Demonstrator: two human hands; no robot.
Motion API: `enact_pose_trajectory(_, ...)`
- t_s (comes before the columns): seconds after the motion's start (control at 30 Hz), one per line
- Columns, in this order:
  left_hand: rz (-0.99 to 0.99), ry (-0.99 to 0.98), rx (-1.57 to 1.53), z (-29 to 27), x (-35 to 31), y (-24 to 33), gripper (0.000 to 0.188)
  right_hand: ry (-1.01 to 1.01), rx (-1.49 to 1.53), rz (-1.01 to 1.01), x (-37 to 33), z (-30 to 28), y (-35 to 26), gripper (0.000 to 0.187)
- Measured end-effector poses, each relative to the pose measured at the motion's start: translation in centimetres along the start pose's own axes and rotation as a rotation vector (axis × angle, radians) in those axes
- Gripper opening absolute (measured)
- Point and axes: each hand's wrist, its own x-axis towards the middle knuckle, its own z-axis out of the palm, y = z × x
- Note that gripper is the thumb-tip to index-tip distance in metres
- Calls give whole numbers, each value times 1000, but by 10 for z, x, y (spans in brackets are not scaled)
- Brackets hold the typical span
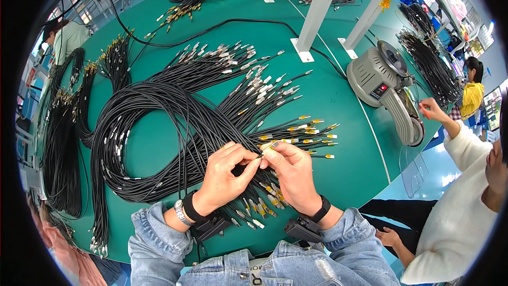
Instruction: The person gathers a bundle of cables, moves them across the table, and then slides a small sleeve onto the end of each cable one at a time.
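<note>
Two pinches, left hand (pixel 225 176) and right hand (pixel 294 173), close thumb to finger on one cable end (pixel 261 154) over the coil's (pixel 174 98) right side, likely because so thin a part needs steadying twice; tagged ends (pixel 264 90) fan across the table (pixel 360 153), probably to stay separate.

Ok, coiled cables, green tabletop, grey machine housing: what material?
Coiled cables: likely plastic or rubber jackets, satin black; soft highlights along bends.
Green tabletop: probably vinyl or rubber sheet, matt; even colour, little glare.
Grey machine housing: painted metal or moulded plastic, can't tell; satin, rounded edges, slotted vents.
</note>
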Motion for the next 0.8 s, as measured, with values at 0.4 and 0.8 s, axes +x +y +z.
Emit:
enact_pose_trajectory(0.4,24,-21,22,-2,0,-1,7,-16,6,18,1,-3,1,10)
enact_pose_trajectory(0.8,-182,-133,-161,-9,1,8,7,-73,-250,-110,5,-6,-14,13)
